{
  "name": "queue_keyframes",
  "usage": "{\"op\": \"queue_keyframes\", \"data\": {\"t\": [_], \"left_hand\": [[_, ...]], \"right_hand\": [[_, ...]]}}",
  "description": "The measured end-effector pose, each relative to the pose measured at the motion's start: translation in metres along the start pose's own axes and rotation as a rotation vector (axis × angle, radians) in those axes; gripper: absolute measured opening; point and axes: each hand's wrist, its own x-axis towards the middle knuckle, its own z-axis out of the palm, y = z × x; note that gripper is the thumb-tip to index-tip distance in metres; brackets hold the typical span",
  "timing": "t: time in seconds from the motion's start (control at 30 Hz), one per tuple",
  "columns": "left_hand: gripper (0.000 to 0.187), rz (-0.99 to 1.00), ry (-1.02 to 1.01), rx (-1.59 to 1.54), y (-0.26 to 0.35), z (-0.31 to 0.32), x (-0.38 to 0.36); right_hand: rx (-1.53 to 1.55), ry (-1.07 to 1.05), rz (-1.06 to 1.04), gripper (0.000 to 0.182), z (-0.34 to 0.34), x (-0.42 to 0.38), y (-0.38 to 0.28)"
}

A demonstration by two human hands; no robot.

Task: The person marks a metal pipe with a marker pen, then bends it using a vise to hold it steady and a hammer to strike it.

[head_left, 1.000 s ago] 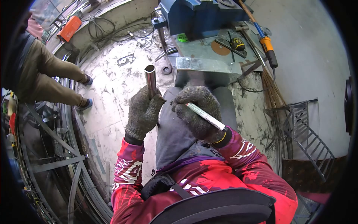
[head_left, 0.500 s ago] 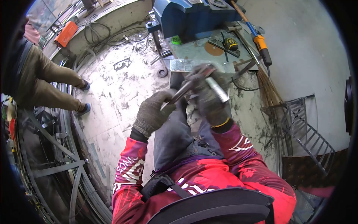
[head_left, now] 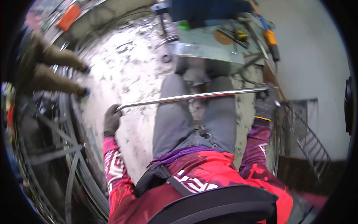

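A long, shiny metal bar (head_left: 194, 96) lies level across my thighs, with a hand at each end. My left hand (head_left: 112, 121), in a dark knit glove, is closed around the bar's left end, which looks angled. At the other end my right hand (head_left: 265, 103), gloved too, grips the bar, though motion blurs its fingers. A small pale bit shows beside that hand, too smeared to name.
Ahead stands a worktable (head_left: 203, 37) with a blue machine (head_left: 209, 15), a tape measure (head_left: 241, 34) and a brown disc (head_left: 223, 37). An orange-handled tool (head_left: 270, 38) leans at the right. Metal lengths (head_left: 71, 149) and another person's legs (head_left: 61, 71) are at the left.
My hands have moved far apart, left hand leftward and right hand rightward. The bar, earlier foreshortened between them, now stretches full length across my lap. The view has shifted slightly.
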Motion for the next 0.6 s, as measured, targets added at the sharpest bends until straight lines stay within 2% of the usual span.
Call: {"op": "queue_keyframes", "data": {"t": [0.03, 0.07, 0.1, 0.13, 0.17, 0.23, 0.27, 0.3, 0.33, 0.37, 0.43, 0.47, 0.5, 0.57, 0.6], "left_hand": [[0.031, -0.084, -0.005, -0.294, 0.01, -0.015, -0.002], [0.028, -0.103, 0.047, -0.228, 0.021, -0.029, -0.002], [0.029, -0.089, 0.095, -0.189, 0.031, -0.04, -0.003], [0.03, -0.032, 0.144, -0.183, 0.014, -0.048, 0.005], [0.029, -0.057, 0.138, -0.06, 0.02, -0.06, 0.009], [0.027, 0.009, 0.157, -0.113, 0.043, -0.076, 0.009], [0.027, 0.052, 0.17, 0.003, 0.054, -0.087, 0.011], [0.026, 0.091, 0.187, 0.121, 0.059, -0.096, 0.013], [0.025, 0.148, 0.2, 0.121, 0.053, -0.102, 0.015], [0.025, 0.147, 0.198, 0.125, 0.051, -0.101, 0.016], [0.024, -0.019, 0.184, 0.043, 0.058, -0.103, 0.017], [0.025, -0.021, 0.171, 0.061, 0.043, -0.099, 0.02], [0.026, 0.037, 0.12, 0.274, 0.033, -0.093, 0.024], [0.026, -0.098, -0.006, 0.258, 0.047, -0.056, 0.013], [0.027, -0.06, -0.036, 0.285, 0.015, -0.036, 0.015]], "right_hand": [[-0.028, -0.046, -0.019, 0.016, -0.018, -0.005, 0.012], [0.086, -0.122, 0.062, 0.017, -0.046, 0.004, 0.028], [0.076, -0.05, 0.059, 0.018, -0.056, 0.003, 0.042], [0.13, -0.067, 0.123, 0.017, -0.067, 0.003, 0.054], [0.158, -0.024, 0.2, 0.014, -0.073, 0.001, 0.063], [0.104, 0.141, 0.243, 0.01, -0.071, -0.005, 0.071], [0.111, 0.159, 0.229, 0.01, -0.078, -0.005, 0.07], [0.146, 0.129, 0.236, 0.005, -0.084, -0.006, 0.071], [0.174, 0.09, 0.243, 0.016, -0.089, -0.008, 0.072], [0.176, 0.092, 0.245, 0.016, -0.096, -0.007, 0.072], [0.257, -0.095, 0.26, 0.025, -0.106, -0.009, 0.065], [0.246, -0.207, 0.213, 0.026, -0.117, -0.001, 0.074], [0.255, -0.209, 0.217, 0.026, -0.109, -0.004, 0.072], [0.371, -0.219, 0.173, 0.025, -0.074, -0.027, 0.045], [0.392, -0.292, 0.156, 0.025, -0.054, -0.035, 0.028]]}}
